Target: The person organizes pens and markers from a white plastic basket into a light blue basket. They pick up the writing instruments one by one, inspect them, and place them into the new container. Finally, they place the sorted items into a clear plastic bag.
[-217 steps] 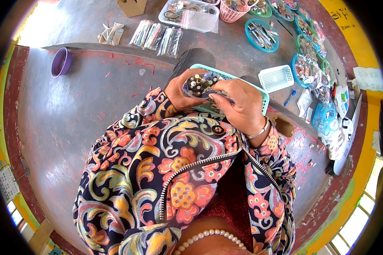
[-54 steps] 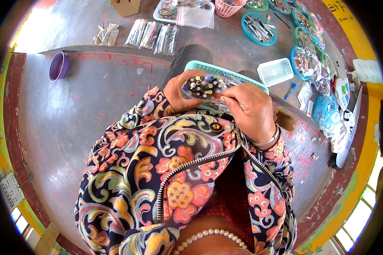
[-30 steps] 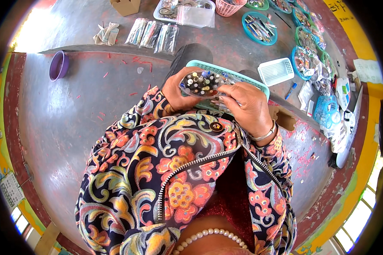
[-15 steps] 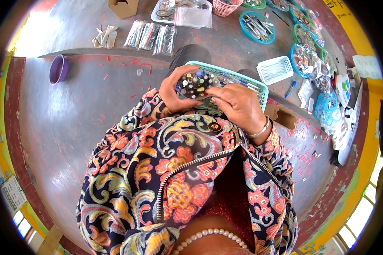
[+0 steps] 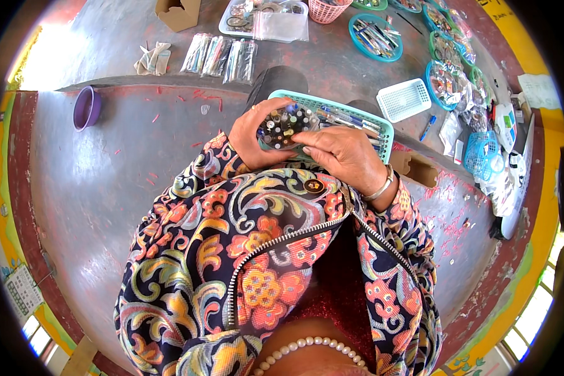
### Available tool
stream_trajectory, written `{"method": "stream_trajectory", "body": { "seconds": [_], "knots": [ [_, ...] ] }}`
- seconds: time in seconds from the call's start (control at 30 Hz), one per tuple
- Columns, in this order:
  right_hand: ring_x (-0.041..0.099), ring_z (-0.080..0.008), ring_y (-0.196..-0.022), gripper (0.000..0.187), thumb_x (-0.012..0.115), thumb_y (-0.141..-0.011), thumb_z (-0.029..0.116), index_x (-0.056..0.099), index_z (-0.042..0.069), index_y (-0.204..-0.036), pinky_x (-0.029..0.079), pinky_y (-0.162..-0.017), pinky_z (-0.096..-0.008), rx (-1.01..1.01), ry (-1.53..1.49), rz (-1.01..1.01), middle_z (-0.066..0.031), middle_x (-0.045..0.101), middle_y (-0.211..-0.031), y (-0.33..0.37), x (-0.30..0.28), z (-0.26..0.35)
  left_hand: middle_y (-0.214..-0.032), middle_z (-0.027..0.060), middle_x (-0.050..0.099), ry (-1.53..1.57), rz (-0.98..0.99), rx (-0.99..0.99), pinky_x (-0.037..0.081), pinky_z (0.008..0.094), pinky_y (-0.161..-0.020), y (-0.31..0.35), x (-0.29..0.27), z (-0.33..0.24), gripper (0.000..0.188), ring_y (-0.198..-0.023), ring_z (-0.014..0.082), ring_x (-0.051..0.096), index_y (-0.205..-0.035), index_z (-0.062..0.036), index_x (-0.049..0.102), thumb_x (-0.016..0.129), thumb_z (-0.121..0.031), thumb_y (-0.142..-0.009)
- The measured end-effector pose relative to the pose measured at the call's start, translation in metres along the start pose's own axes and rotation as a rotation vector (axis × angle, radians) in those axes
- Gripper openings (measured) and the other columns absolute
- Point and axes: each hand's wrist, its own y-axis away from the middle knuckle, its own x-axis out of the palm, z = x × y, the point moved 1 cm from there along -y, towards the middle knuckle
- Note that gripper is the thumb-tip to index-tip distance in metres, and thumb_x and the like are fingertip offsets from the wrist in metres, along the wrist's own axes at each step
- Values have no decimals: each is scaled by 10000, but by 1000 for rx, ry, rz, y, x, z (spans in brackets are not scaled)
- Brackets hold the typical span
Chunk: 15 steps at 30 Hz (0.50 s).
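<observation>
My left hand [image 5: 249, 139] curls round a bundle of pens [image 5: 286, 127] and holds it with the ends up. The ends are mostly dark, with a few white, blue and yellowish ones; clear plastic seems to surround them. From the right, my right hand [image 5: 348, 156] reaches over with bent fingers, its forefinger and thumb gripping the bundle's right edge. Beneath both hands is a pale green basket [image 5: 387, 139] with more pens [image 5: 351, 122] lying in it.
Several bagged pens [image 5: 219, 57] lie beyond, beside a white tray [image 5: 299, 12]. A blue basket of pens [image 5: 376, 39] and a white basket [image 5: 404, 100] stand ahead right. To the left sits a purple bowl [image 5: 87, 109]; an open cardboard box [image 5: 420, 169] is at right.
My right hand has shifted slightly left and down, its forefinger now farther over the pen ends. The left hand still holds the bundle, tilted a little differently.
</observation>
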Motion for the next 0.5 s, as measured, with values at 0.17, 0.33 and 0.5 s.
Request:
{"method": "stream_trajectory", "body": {
  "seconds": [0.17, 0.33, 0.5],
  "knots": [
    [580, -305, -647, 280, 620, -840, 128, 658, 96, -1115, 457, -606, -361, 14, -52, 25, -125, 590, -709, -2, 1, -1, -1200, 159, 580, -46, -31, -13, 456, 363, -936, 0, 4, -1, 779, -1103, 286, 589, -1288, -42, 480, 838, -163, -606],
    [616, -312, -731, 293, 606, -847, 151, 654, 103, -1133, 483, -655, -365, 41, -80, 58, -133, 638, -822, -1, 1, -2, -1181, 155, 589, -15, -53, -12, 463, 363, -919, 0, 7, -1, 737, -1086, 286, 597, -1279, -45, 484, 811, -144, -626],
    [653, -313, -861, 311, 595, -846, 168, 648, 115, -1148, 512, -735, -372, 91, -91, 87, -140, 675, -997, -2, -3, 1, -1157, 157, 590, -59, -81, 19, 472, 375, -893, -3, 11, -3, 665, -1058, 314, 598, -1260, -58, 497, 765, -102, -653]
  ]
}}
